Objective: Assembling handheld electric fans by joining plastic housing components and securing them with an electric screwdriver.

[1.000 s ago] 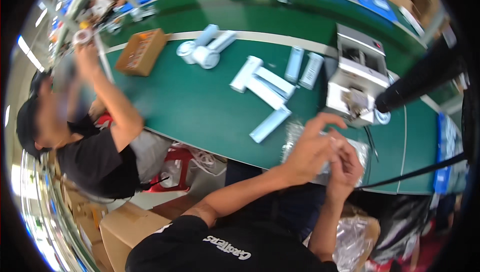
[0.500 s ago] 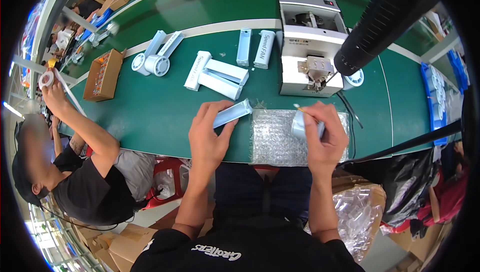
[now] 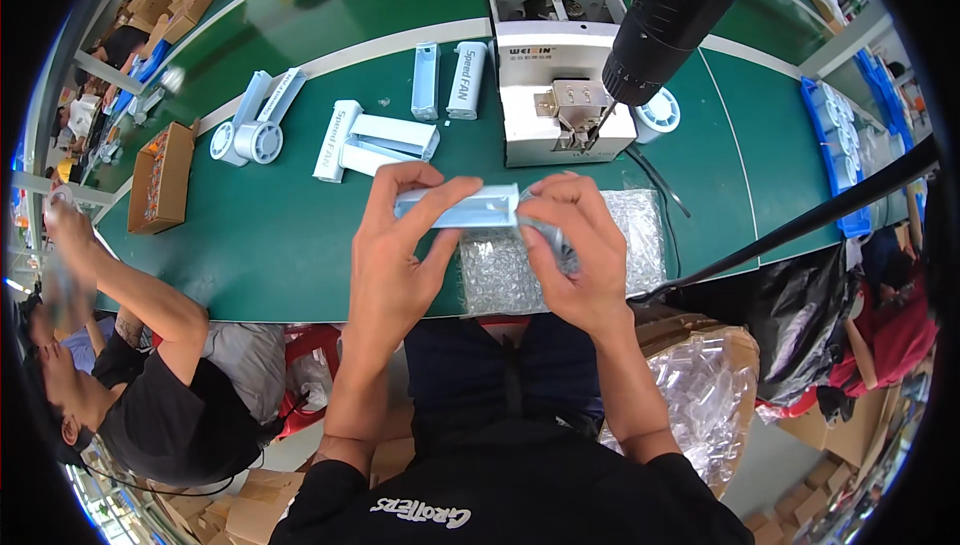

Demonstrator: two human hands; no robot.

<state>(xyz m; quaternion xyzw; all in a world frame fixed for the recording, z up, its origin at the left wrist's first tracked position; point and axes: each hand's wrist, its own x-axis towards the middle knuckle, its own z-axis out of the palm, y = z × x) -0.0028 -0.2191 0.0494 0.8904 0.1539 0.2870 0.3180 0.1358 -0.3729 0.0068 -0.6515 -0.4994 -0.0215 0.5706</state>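
My left hand [image 3: 395,245] is closed around a light blue plastic trough-shaped housing [image 3: 465,208], its hollow side up and its right end toward my other hand. At that end the fingers of my right hand [image 3: 578,245] are bent in, with the fingertips at or against the housing's edge. Under those fingers shows a light blue rounded part [image 3: 562,257], held in the same hand and mostly hidden. Both hands are over the near table edge, beside and above a sheet of bubble wrap [image 3: 640,235].
A white machine [image 3: 565,55] stands ahead, with a black electric screwdriver [image 3: 665,20] hanging before it. More blue housings [image 3: 335,142] lie on the green table. A small-parts carton [image 3: 160,180] stands left, near a seated co-worker [image 3: 180,385]. A blue tray [image 3: 835,145] is at right.
My right hand has come left to the housing's end; a small pale-tipped piece earlier at its fingertips no longer shows. The housing is now turned nearly level. The whole view has shifted.
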